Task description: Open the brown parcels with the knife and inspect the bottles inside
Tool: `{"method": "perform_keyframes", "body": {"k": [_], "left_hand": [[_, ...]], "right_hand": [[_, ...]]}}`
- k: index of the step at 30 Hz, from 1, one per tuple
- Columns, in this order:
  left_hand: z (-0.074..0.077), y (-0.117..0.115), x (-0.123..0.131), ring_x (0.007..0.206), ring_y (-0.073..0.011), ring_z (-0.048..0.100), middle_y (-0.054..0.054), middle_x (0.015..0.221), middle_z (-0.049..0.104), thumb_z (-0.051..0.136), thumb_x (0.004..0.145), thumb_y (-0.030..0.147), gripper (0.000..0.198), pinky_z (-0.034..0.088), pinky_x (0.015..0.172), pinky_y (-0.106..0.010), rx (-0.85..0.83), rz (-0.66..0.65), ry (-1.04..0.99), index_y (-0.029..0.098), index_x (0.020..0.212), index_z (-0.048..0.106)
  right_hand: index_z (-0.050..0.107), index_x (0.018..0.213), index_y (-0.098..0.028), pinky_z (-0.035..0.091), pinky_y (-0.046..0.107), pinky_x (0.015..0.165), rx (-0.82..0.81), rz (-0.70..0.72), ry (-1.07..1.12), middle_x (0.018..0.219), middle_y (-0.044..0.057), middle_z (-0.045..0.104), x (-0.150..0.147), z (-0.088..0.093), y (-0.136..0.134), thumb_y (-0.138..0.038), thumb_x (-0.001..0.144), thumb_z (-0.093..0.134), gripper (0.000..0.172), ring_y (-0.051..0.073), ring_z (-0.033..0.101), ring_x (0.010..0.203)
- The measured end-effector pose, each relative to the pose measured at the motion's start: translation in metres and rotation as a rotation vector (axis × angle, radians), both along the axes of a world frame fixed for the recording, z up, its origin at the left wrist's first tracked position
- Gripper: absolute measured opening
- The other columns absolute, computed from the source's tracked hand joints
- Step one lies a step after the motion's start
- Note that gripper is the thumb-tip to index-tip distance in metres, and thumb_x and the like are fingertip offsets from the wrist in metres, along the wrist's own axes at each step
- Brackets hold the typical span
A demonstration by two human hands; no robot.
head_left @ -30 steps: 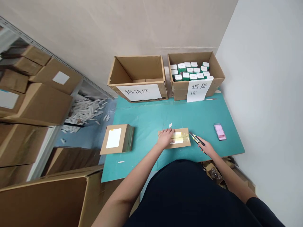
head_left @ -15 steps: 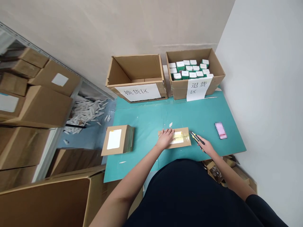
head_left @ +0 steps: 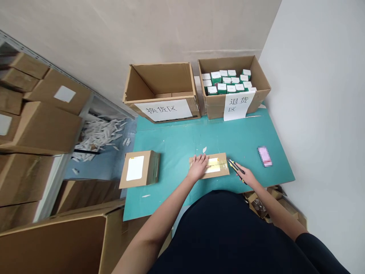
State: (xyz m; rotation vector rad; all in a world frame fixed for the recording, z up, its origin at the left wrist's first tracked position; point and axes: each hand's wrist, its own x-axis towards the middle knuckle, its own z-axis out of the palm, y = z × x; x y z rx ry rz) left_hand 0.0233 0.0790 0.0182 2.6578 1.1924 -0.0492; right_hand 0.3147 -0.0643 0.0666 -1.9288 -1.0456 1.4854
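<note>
Where the view begins at far left, stacked brown cartons carry white labels, their print illegible. Next, on the left of the green surface, sits a labelled carton, its white label yellow-marked at the top edge, wording too small to read. Behind and to the right stands an open box whose front sheet reads 换货区. Near the front edge lies a taped parcel; the left hand rests palm down across its left end, grip unclosed, beside a white-and-yellow label of unreadable print. At the rear, a second box holds green-and-white small cartons and bears a sheet reading 退货区. The right hand has its grip closed around a black-and-yellow utility knife, tip just beside the parcel's right end; contact cannot be determined. Farthest right lies a pink item, pixelated.
</note>
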Motion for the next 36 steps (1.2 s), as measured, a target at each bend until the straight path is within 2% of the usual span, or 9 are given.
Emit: {"method": "perform_keyframes", "body": {"k": [7,14,23,36], "left_hand": [[0.004,-0.002,0.000,0.144,-0.0360,0.042,-0.019,0.155,0.047,0.045,0.101,0.033,0.052,0.024,0.121,-0.061,-0.005,-0.002,0.003,0.018,0.151,0.046],[0.002,-0.004,0.000,0.143,-0.0361,0.042,-0.019,0.155,0.047,0.045,0.101,0.033,0.054,0.023,0.120,-0.061,-0.004,-0.003,-0.021,0.020,0.153,0.044],[0.003,-0.004,0.000,0.143,-0.0364,0.042,-0.020,0.154,0.048,0.042,0.101,0.033,0.051,0.025,0.119,-0.060,0.015,-0.001,-0.008,0.017,0.149,0.049],[0.004,-0.005,-0.002,0.143,-0.0354,0.043,-0.018,0.155,0.048,0.046,0.100,0.032,0.052,0.023,0.121,-0.060,-0.001,-0.011,-0.023,0.022,0.152,0.047]], "right_hand": [[0.044,0.155,-0.027,0.043,0.018,0.042,-0.007,-0.057,0.030,0.084,0.001,0.066,-0.005,-0.001,-0.007,-0.046,0.093,0.053,0.066,0.010,0.055,0.055],[0.040,0.157,-0.025,0.043,0.018,0.043,-0.028,0.028,0.027,0.078,-0.001,0.063,0.000,-0.002,-0.009,-0.046,0.092,0.052,0.069,0.010,0.051,0.053],[0.039,0.157,-0.025,0.042,0.019,0.042,-0.040,0.086,0.049,0.075,-0.002,0.061,0.008,0.003,-0.016,-0.043,0.093,0.052,0.068,0.009,0.049,0.049],[0.043,0.155,-0.021,0.048,0.023,0.052,-0.014,0.100,0.079,0.073,-0.003,0.063,0.008,0.000,-0.036,-0.040,0.092,0.053,0.067,0.010,0.052,0.051]]}}
